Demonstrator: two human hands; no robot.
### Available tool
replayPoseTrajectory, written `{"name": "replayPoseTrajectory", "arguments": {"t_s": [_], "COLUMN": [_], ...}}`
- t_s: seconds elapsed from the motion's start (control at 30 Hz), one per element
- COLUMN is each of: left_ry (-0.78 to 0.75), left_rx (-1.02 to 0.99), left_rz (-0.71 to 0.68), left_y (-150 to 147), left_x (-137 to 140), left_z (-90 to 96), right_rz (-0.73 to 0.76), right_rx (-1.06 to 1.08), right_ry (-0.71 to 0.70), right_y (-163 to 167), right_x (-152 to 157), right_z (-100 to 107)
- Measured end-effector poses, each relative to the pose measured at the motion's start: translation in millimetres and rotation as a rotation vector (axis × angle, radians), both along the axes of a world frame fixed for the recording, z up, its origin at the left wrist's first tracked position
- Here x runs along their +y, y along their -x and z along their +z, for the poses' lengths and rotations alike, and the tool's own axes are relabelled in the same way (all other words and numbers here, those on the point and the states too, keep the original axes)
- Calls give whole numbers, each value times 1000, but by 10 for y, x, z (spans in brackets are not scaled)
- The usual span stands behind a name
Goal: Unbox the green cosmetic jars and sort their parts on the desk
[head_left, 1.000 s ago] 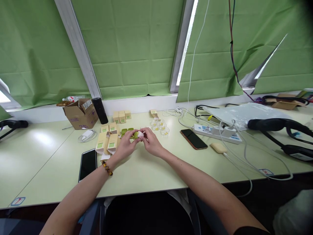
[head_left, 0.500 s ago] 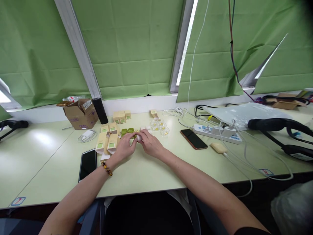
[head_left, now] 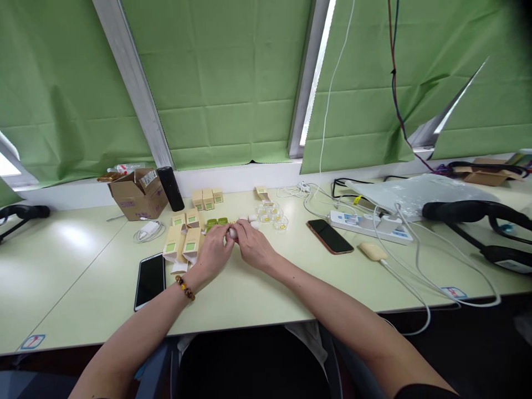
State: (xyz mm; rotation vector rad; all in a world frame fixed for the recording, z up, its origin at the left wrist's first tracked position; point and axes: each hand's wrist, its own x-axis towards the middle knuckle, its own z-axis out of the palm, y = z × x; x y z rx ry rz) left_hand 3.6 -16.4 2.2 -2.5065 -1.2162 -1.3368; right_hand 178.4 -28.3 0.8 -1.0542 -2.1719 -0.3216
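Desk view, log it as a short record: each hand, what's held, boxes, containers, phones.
Left hand: fingers bent in, bead bracelet at wrist
Right hand: fingers meeting the left's
Held: small white piece between both hands, partly hidden
Small boxes: one group by the left hand, another farther back
Containers: green ones just beyond the hands; clear ones beyond the right hand
Phones: one left of the bracelet, one near the power strip
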Motion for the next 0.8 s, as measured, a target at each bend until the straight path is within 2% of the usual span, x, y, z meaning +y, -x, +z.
{"name": "replayPoseTrajectory", "arguments": {"t_s": [0.2, 0.3, 0.43, 0.6, 0.7, 0.8], "left_ry": [13, 65, 215, 411, 499, 510], "left_rx": [-9, -44, -118, -323, -470, -493], "left_rz": [17, -44, -210, -259, -336, -358], "left_y": [-7, 32, 106, 132, 113, 96], "left_x": [3, 10, 68, 192, 239, 232], "left_z": [24, 56, 63, 5, -12, 0], "right_rz": [9, 54, 170, 322, 395, 425], "right_rx": [62, 109, 232, 454, 662, 804], "right_ry": [36, 60, 137, 204, 329, 457], "right_y": [23, -25, -139, -190, -153, -115], "right_x": [-18, -7, 13, 58, 106, 150], "right_z": [42, 44, 40, 26, -18, -70]}}
